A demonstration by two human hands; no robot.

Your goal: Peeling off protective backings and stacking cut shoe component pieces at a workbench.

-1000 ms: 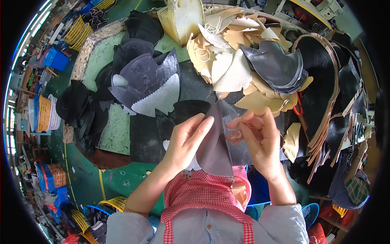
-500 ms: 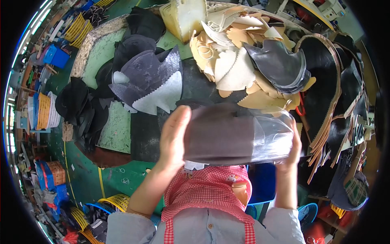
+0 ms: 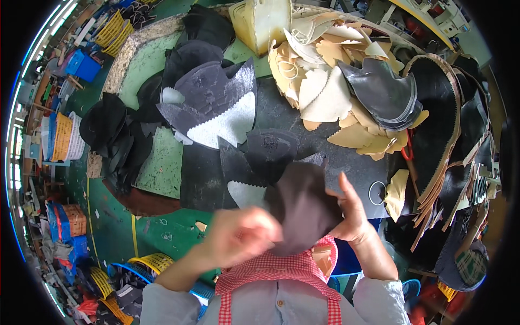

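A dark brown, smooth, leather-like piece (image 3: 303, 208) hangs over the table's near edge, in front of my apron. My right hand (image 3: 352, 214) grips its right side, thumb raised and fingers mostly hidden behind it. At its lower left is my left hand (image 3: 238, 235), blurred by motion, with fingers that look curled; whether they pinch anything does not show. Just beyond lie dark grey cut pieces (image 3: 271, 154) and a pale grey zigzag-edged piece (image 3: 246, 192), partly covered by the brown one.
A stack of dark pieces (image 3: 206, 92) stands at left centre. Cream zigzag-edged pieces (image 3: 325, 95) and black curved pieces (image 3: 382, 92) heap up at far right. A pale block (image 3: 260, 24) stands behind. Red handles (image 3: 408, 146) and a thin white ring (image 3: 377, 193) lie on the right.
The brown material, earlier stretched sideways between both hands with clear plastic at its right end, is now in my right hand. My left hand has moved lower; the plastic no longer shows.
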